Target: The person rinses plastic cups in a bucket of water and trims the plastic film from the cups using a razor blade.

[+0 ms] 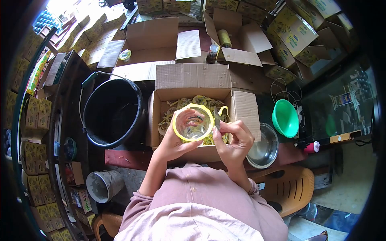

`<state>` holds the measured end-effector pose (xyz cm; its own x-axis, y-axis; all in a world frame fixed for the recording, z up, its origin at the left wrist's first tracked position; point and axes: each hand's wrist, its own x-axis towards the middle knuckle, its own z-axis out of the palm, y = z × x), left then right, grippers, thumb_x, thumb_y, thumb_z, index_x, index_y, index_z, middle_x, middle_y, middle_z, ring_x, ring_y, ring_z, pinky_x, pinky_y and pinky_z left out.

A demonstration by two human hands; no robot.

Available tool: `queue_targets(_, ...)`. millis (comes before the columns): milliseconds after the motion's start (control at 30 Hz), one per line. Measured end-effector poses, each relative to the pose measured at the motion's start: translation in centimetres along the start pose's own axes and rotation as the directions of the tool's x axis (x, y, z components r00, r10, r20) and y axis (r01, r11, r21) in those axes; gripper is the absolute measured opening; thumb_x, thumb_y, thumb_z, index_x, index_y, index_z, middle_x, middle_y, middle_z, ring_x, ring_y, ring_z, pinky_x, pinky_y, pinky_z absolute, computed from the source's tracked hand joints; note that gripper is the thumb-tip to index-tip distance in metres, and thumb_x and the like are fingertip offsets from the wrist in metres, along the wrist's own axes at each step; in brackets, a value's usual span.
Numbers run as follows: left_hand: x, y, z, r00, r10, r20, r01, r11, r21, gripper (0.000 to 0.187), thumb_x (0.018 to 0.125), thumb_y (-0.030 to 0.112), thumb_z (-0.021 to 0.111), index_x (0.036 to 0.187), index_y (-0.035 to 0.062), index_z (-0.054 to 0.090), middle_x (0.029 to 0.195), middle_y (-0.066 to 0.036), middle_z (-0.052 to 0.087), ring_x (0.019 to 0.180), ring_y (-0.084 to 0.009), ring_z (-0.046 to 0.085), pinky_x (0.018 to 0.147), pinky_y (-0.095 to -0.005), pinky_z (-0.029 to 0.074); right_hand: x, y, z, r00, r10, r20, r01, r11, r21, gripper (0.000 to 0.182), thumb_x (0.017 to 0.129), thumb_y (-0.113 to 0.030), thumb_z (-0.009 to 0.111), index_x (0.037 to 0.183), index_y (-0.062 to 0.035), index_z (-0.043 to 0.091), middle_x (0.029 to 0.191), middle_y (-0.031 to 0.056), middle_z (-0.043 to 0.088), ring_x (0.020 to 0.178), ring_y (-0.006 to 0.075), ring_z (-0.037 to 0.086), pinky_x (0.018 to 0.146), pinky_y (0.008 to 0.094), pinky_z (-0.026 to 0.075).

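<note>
A clear cup with a yellow rim (pixel 193 122) is tilted so its mouth faces the camera. My left hand (pixel 173 138) is wrapped round its left side and underside. At the cup's right edge, my right hand (pixel 235 142) pinches a small dark blade (pixel 217 119) between thumb and fingers. A thin yellow strip (pixel 223 110) curls up just beyond the blade. Below both hands stands an open cardboard box (pixel 193 76) holding many yellow and clear scraps (pixel 199 99).
A black bucket (pixel 112 112) stands left of the box. To the right are a metal bowl (pixel 263 146) and a green bowl (pixel 286 118). Open cartons (pixel 152 34) lie beyond, one with a lidded cup (pixel 125 55) at its flap. A grey bucket (pixel 105 186) sits lower left.
</note>
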<state>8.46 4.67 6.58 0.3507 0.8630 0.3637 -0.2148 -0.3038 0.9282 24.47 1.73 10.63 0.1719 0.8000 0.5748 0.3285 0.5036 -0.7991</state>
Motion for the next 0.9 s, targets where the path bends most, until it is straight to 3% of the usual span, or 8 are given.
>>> queue_targets(233,0.06,-0.07,0.51,0.999,0.033,-0.005,-0.033,0.999,0.004,0.074,0.068,0.001,0.068,0.129,0.0006,0.024,0.121,-0.013,0.034,0.112,-0.0220,0.044,0.094,-0.0347,0.038,-0.50,0.24,0.34,0.996,-0.078,-0.047,0.076,0.997,-0.030,0.020,0.065,0.010,0.066,0.083,0.0016,0.060,0.071,0.0054,0.055,0.062,0.0096,0.054,0.056,0.0203,0.044)
queue_targets(333,0.11,0.17,0.60,1.000,0.031,-0.002,-0.031,1.000,0.004,0.075,0.069,0.001,0.067,0.129,0.0005,0.023,0.121,-0.013,0.034,0.111,-0.0224,0.045,0.093,-0.0347,0.038,-0.43,0.21,0.43,0.992,-0.093,-0.082,0.089,0.995,-0.052,0.021,0.062,0.008,0.066,0.081,-0.0012,0.063,0.066,0.0069,0.059,0.057,0.0137,0.059,0.052,0.0240,0.047)
queue_targets(533,-0.13,0.16,0.37,0.999,0.042,-0.003,-0.041,0.987,0.157,0.074,0.068,0.002,0.068,0.128,-0.0001,0.025,0.120,-0.013,0.034,0.110,-0.0217,0.046,0.092,-0.0331,0.039,-0.39,0.05,0.47,0.993,-0.093,-0.073,0.088,0.993,-0.073,0.021,0.061,0.007,0.067,0.081,-0.0011,0.064,0.067,0.0074,0.059,0.058,0.0150,0.060,0.053,0.0240,0.047)
queue_targets(733,-0.30,0.46,0.46,1.000,0.023,0.013,-0.025,0.981,0.191,0.073,0.067,0.003,0.068,0.127,0.0012,0.027,0.119,-0.013,0.034,0.110,-0.0232,0.046,0.093,-0.0335,0.039,-0.22,0.06,0.62,0.985,-0.156,-0.073,0.143,0.977,-0.160,0.021,0.062,0.012,0.066,0.080,0.0016,0.062,0.070,0.0054,0.056,0.061,0.0109,0.055,0.054,0.0205,0.044)
queue_targets(900,-0.44,0.28,-0.03,0.998,0.005,0.056,-0.019,0.969,0.247,0.070,0.065,0.007,0.070,0.124,0.0010,0.033,0.117,-0.013,0.038,0.108,-0.0240,0.046,0.092,-0.0328,0.039,0.15,0.62,0.35,0.994,-0.094,-0.062,0.090,0.994,-0.067,0.025,0.061,0.010,0.066,0.083,-0.0001,0.064,0.069,0.0069,0.058,0.061,0.0134,0.058,0.054,0.0226,0.046)
